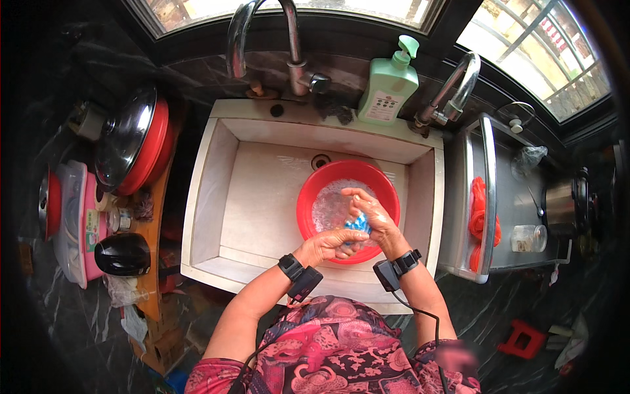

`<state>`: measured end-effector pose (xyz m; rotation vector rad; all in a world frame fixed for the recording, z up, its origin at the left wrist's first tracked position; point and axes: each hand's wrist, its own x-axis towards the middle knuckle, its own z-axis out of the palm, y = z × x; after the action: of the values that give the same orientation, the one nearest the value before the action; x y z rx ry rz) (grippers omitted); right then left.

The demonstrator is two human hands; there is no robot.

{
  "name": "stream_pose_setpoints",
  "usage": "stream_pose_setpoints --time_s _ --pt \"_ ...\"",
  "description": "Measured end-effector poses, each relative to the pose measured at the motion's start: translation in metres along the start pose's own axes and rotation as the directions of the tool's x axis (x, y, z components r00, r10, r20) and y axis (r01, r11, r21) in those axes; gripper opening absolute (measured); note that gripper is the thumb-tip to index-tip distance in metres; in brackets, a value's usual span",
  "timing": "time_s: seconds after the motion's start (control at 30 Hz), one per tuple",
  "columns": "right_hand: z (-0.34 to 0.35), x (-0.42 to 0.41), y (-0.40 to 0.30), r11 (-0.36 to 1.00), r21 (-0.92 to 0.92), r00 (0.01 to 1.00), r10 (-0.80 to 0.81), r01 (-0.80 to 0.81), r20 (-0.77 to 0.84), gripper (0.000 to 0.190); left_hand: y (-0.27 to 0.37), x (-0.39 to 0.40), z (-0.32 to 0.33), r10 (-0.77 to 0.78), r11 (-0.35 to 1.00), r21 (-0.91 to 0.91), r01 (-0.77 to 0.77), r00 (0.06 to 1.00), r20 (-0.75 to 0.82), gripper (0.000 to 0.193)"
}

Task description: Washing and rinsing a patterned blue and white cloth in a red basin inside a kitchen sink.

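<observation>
A red plastic basin [306, 192] with foamy water stands at the right of a white rectangular sink [261, 197]. Over the basin my two hands are close together around a blue and white wet item [358, 224]; it looks like a small cloth or scrubber, but I cannot tell which. My left hand [337, 241] grips its lower side with curled fingers. Behind it, on the right, my right hand [371, 214] cups the item, with its fingers partly spread. Both hands look wet. The palms and the item's underside are partly hidden.
Chrome faucets [297, 54] [457, 93] rise behind the sink, with a green pump bottle [389, 88] on the back ledge. A wooden shelf [160, 216] with lidded red pots and a black container [123, 253] stands left. Right lies a metal-railed tray [507, 197] holding a glass jar [529, 238].
</observation>
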<state>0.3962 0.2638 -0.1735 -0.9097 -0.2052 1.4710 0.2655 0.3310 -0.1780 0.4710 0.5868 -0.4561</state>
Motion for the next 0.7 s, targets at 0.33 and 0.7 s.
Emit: stream_pose_setpoints --time_s 0.33,0.7 --pt "-0.026 0.015 0.064 0.949 -0.310 0.937 -0.052 -0.062 -0.347 0.015 -0.037 0.032 -0.022 0.254 0.787 0.616 0.017 0.902 -0.348 0.015" --pt "-0.038 0.026 0.109 0.513 -0.845 0.761 -0.486 -0.151 -0.430 0.022 -0.051 0.037 -0.025 0.430 0.313 0.881 0.356 0.774 -0.466 0.041"
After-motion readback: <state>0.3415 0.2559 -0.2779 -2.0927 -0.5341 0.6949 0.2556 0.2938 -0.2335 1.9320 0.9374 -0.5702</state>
